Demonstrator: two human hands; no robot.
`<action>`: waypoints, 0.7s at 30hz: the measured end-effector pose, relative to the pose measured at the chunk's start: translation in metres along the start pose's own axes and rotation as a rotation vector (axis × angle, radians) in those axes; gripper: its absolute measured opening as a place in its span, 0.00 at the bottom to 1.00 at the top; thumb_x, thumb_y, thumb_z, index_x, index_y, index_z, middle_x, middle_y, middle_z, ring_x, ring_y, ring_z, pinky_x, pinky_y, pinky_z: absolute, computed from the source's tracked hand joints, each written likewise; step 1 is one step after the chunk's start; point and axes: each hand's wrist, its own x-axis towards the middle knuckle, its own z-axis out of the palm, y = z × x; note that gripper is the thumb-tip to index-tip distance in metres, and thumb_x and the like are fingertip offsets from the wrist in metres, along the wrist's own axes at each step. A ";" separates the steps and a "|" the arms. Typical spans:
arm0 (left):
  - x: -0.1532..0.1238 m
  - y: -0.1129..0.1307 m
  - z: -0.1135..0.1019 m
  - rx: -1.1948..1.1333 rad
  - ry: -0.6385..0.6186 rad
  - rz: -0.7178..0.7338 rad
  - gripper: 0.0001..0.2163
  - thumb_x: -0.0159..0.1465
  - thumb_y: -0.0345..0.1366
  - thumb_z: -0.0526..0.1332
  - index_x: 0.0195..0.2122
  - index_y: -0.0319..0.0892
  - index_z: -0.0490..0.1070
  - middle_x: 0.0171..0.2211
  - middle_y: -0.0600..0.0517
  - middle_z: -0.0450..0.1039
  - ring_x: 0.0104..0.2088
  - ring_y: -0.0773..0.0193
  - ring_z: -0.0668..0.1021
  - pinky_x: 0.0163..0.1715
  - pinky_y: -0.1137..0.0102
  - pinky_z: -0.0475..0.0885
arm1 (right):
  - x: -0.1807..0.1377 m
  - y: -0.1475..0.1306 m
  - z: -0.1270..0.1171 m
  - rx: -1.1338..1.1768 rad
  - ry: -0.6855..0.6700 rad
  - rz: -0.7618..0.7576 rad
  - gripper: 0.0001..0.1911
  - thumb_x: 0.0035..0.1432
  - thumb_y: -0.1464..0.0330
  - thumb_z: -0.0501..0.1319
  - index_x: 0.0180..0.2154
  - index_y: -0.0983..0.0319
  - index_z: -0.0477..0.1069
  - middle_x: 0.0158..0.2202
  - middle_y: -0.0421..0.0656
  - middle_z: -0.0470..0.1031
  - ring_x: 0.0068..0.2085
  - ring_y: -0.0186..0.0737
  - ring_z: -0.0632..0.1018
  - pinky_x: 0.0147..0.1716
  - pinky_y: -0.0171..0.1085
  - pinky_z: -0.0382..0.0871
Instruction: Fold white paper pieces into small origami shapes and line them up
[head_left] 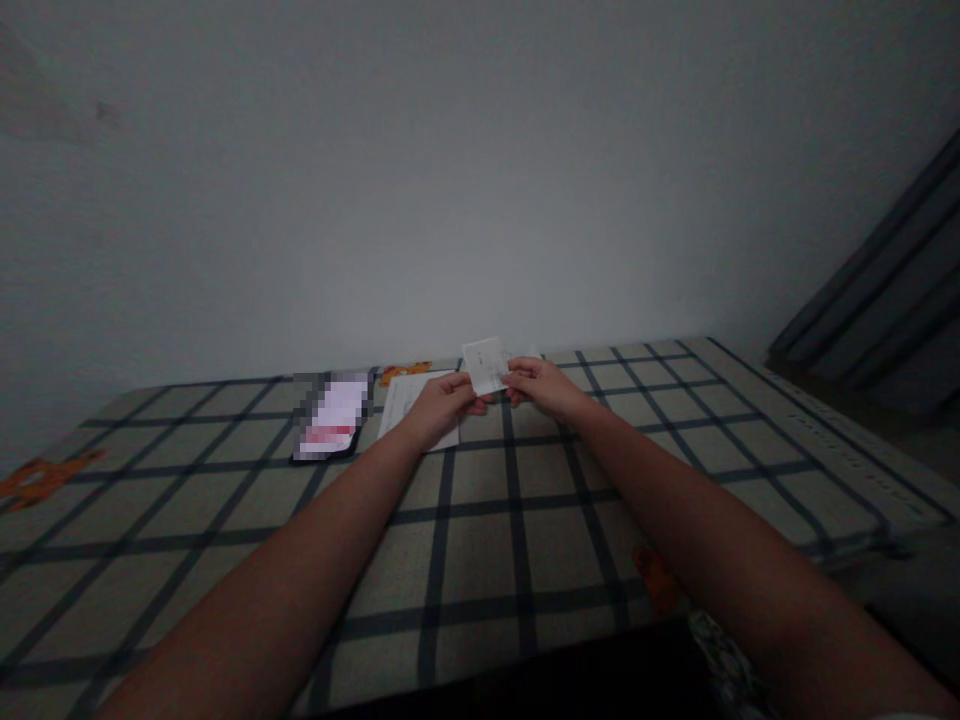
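Observation:
Between my two hands is a small piece of white paper (486, 364) with faint marks on it, raised a little off the table and tilted toward me. My left hand (442, 408) pinches its lower left edge. At the right edge, the fingers of my right hand (541, 386) are closed on the same paper. Partly behind my left hand, a larger white sheet (397, 405) with faint print lies flat on the cloth. A phone (334, 415) with a lit, blurred-out screen rests to the left of that sheet.
A checked tablecloth (480, 540) with orange printed figures covers the table. A pale wall (480, 180) rises right behind the far edge. Dark folds of a curtain (892, 260) hang at the right. Near the bottom edge is something black (570, 680).

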 end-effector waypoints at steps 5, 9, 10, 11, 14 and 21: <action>0.000 -0.001 -0.001 0.026 -0.035 0.010 0.13 0.52 0.31 0.63 0.40 0.39 0.76 0.37 0.46 0.77 0.34 0.66 0.77 0.34 0.71 0.71 | -0.001 -0.001 0.000 -0.008 -0.008 0.006 0.08 0.54 0.66 0.59 0.33 0.65 0.71 0.23 0.39 0.71 0.23 0.28 0.70 0.25 0.30 0.66; 0.002 -0.002 -0.002 -0.018 -0.033 -0.023 0.12 0.52 0.30 0.62 0.38 0.37 0.76 0.33 0.46 0.77 0.30 0.66 0.77 0.32 0.70 0.71 | 0.002 0.005 -0.002 -0.036 -0.016 -0.015 0.10 0.53 0.65 0.60 0.35 0.65 0.70 0.24 0.39 0.72 0.23 0.28 0.70 0.25 0.30 0.66; 0.002 -0.002 -0.003 -0.034 -0.034 -0.028 0.11 0.51 0.29 0.62 0.37 0.36 0.76 0.33 0.45 0.77 0.30 0.65 0.77 0.32 0.70 0.72 | 0.003 0.007 -0.003 -0.046 -0.020 -0.023 0.10 0.53 0.65 0.60 0.36 0.64 0.70 0.25 0.39 0.72 0.23 0.29 0.71 0.25 0.30 0.66; 0.002 -0.002 -0.003 -0.048 -0.035 -0.032 0.11 0.52 0.29 0.62 0.36 0.36 0.76 0.32 0.45 0.77 0.30 0.65 0.77 0.32 0.69 0.72 | 0.003 0.008 -0.003 -0.056 -0.020 -0.030 0.10 0.53 0.65 0.60 0.37 0.64 0.70 0.25 0.40 0.72 0.23 0.29 0.71 0.24 0.30 0.66; 0.002 -0.002 -0.002 -0.065 -0.035 -0.037 0.11 0.52 0.30 0.62 0.37 0.35 0.76 0.33 0.44 0.77 0.30 0.64 0.77 0.33 0.68 0.72 | 0.004 0.010 -0.004 -0.085 -0.013 -0.056 0.11 0.53 0.65 0.60 0.37 0.64 0.70 0.25 0.40 0.72 0.23 0.29 0.71 0.24 0.30 0.66; 0.003 -0.007 -0.005 0.039 -0.044 -0.003 0.16 0.53 0.36 0.66 0.42 0.35 0.73 0.39 0.44 0.76 0.34 0.65 0.77 0.37 0.67 0.72 | 0.001 0.004 -0.001 -0.098 0.007 -0.071 0.11 0.54 0.63 0.59 0.33 0.65 0.70 0.23 0.38 0.69 0.22 0.28 0.70 0.23 0.30 0.65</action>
